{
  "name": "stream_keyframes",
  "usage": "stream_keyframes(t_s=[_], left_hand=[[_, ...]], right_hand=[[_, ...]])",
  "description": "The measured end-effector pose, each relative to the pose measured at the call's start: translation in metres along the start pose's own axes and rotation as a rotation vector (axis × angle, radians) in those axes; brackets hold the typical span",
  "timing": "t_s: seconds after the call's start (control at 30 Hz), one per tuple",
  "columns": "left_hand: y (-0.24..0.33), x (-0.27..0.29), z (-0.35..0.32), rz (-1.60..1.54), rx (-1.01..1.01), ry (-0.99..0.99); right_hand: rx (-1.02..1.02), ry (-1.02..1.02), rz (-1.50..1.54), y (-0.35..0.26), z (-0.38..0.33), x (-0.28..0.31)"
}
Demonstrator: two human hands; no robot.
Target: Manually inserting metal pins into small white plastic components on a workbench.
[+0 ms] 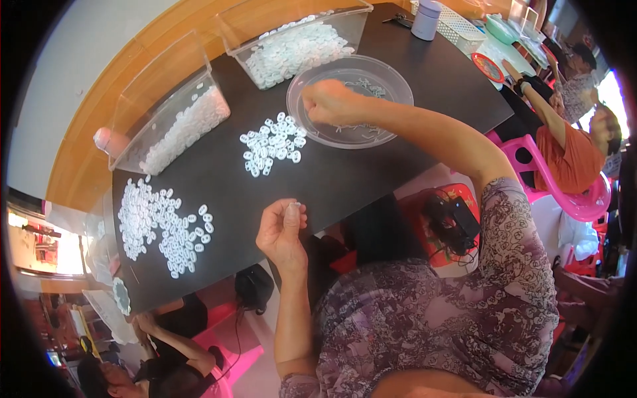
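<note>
Close to the table's near edge, my left hand (284,233) is closed, thumb pressed against the bent fingers; whatever lies in that pinch is too small to make out. My right hand (330,103) reaches over the left part of a round clear plastic tray (405,109), its fingers curled and their tips hidden. Small thin grey pieces (369,87) are scattered in the tray. Beside it lies a loose pile of white oval pieces (272,144) with dark marks or holes. More such ovals form a larger heap (178,240) at the left.
Two clear bins, one at the back (298,53) and one at the left (189,123), hold many white pieces. A lilac flask (425,23) and white basket (458,32) stand far right. Black devices (458,219) rest on a red stool. Other people sit right (570,156) and lower left (189,351).
</note>
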State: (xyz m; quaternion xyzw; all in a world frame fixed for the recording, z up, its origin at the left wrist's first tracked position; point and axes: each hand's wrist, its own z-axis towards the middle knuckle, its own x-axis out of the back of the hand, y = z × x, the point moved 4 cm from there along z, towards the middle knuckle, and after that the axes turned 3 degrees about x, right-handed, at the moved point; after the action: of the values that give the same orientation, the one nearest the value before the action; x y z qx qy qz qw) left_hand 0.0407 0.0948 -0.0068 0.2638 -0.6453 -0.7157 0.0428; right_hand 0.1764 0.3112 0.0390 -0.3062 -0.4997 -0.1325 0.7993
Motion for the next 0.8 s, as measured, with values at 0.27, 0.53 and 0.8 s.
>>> stream_keyframes(t_s=[0.27, 0.53, 0.8], left_hand=[[0.01, 0.007, 0.0, -0.143, 0.117, 0.02], [0.024, 0.013, -0.014, -0.2, 0.099, 0.032], [0.023, 0.02, -0.021, -0.208, 0.099, 0.057]], right_hand=[[-0.1, 0.063, 0.753, -0.087, -0.049, 0.013], [-0.201, 0.071, 1.146, -0.135, -0.07, -0.018], [-0.222, 0.122, 1.238, -0.146, -0.075, -0.037]])
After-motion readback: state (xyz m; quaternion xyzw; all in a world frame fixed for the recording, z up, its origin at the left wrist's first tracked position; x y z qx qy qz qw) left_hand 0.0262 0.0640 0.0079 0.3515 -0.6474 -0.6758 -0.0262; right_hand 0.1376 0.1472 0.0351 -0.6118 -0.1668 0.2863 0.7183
